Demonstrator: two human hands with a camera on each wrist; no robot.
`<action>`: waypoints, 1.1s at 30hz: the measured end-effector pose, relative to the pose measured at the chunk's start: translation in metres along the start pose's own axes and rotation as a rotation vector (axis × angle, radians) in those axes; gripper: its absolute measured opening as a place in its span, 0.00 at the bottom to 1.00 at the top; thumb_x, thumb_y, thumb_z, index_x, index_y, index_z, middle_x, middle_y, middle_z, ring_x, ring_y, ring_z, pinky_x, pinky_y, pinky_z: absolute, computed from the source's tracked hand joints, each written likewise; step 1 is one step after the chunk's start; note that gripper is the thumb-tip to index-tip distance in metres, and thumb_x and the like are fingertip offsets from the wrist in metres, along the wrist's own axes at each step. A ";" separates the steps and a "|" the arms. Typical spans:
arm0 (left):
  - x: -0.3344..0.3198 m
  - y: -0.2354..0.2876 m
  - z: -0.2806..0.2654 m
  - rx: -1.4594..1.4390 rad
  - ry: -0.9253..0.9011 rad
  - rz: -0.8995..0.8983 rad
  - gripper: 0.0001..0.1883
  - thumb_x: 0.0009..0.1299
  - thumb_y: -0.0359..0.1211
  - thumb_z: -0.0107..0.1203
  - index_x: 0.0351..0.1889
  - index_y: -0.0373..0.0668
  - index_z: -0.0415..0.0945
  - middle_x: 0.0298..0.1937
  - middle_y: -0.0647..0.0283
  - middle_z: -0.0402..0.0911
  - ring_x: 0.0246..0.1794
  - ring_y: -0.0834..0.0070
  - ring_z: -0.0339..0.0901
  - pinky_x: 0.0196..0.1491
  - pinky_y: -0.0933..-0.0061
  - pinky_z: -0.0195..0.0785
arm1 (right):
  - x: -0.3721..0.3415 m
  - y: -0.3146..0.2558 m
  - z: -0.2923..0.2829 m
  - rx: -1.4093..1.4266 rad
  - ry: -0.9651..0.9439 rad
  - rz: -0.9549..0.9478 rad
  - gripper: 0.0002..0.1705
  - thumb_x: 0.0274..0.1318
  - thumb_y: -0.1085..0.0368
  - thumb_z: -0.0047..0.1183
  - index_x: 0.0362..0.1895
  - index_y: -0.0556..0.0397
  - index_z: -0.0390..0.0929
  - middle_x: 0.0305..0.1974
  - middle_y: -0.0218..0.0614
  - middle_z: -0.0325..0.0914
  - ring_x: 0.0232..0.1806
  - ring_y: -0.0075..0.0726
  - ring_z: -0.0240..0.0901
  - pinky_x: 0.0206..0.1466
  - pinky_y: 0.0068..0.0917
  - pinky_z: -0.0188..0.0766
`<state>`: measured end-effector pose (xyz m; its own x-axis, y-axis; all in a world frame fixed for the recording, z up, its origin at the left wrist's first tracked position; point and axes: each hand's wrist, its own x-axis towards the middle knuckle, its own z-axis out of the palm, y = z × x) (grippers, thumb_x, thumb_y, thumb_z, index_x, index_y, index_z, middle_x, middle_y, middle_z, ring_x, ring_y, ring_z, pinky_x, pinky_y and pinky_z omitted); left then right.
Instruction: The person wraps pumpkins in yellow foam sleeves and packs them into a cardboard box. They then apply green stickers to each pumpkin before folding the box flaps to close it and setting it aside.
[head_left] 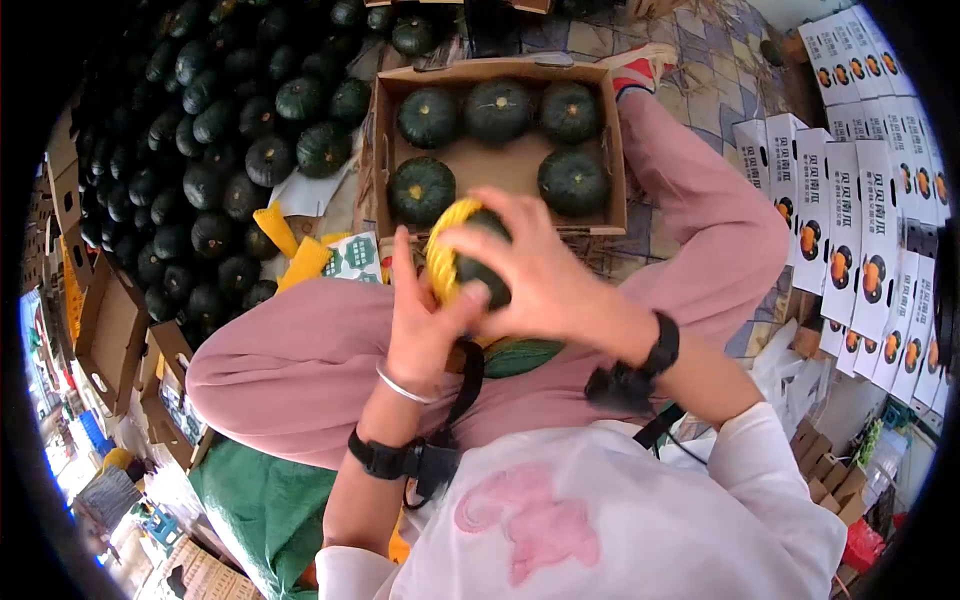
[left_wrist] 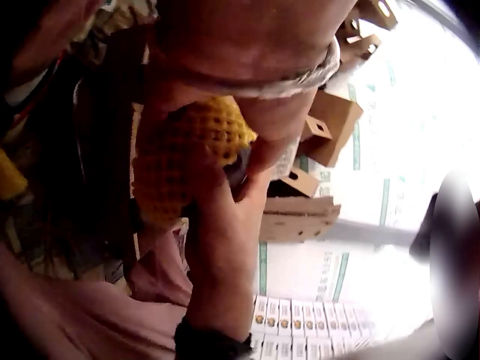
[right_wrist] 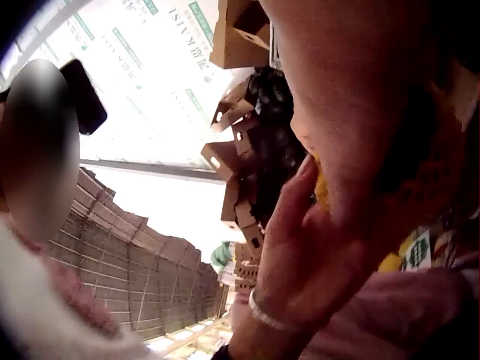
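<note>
Above the lap in the head view, both hands hold a small dark green pumpkin partly covered by a yellow foam net. The left hand grips it from the left, thumb across its lower side. From the right, the right hand curls over its top and side; this hand is slightly blurred. The left wrist view shows the net's yellow mesh between the hands. Just ahead, an open cardboard box holds several dark green pumpkins, with a gap in its near row.
A large heap of pumpkins lies at the left. Loose yellow foam nets and a green-white printed card lie by the left knee. White printed cartons are stacked at the right. Crossed legs flank the box.
</note>
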<state>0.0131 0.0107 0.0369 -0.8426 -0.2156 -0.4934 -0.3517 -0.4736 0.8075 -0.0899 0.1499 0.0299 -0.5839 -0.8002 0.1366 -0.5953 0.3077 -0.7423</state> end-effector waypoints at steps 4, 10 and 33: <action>0.032 -0.067 -0.034 0.295 -0.196 -0.451 0.18 0.66 0.28 0.50 0.54 0.38 0.73 0.46 0.60 0.79 0.47 0.66 0.78 0.50 0.66 0.71 | 0.047 0.057 0.006 -0.426 -0.055 0.267 0.44 0.30 0.51 0.73 0.58 0.32 0.69 0.64 0.50 0.54 0.60 0.68 0.55 0.56 0.63 0.62; 0.049 -0.142 -0.004 1.617 -1.018 -0.391 0.26 0.62 0.45 0.46 0.57 0.46 0.76 0.62 0.49 0.72 0.66 0.48 0.61 0.67 0.51 0.50 | 0.054 0.082 0.052 -0.553 -0.220 0.362 0.45 0.45 0.45 0.64 0.67 0.36 0.59 0.69 0.51 0.49 0.68 0.71 0.46 0.58 0.70 0.57; -0.015 -0.003 -0.028 0.119 0.033 -0.026 0.20 0.71 0.26 0.52 0.61 0.34 0.65 0.43 0.66 0.78 0.44 0.82 0.73 0.49 0.81 0.67 | 0.011 0.000 0.014 -0.020 0.425 -0.198 0.12 0.45 0.79 0.59 0.37 0.57 0.77 0.42 0.41 0.74 0.43 0.46 0.74 0.44 0.31 0.71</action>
<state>0.0380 -0.0082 0.0326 -0.8193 -0.2338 -0.5236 -0.4208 -0.3750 0.8260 -0.0884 0.1342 0.0217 -0.6299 -0.5638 0.5342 -0.7261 0.1835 -0.6626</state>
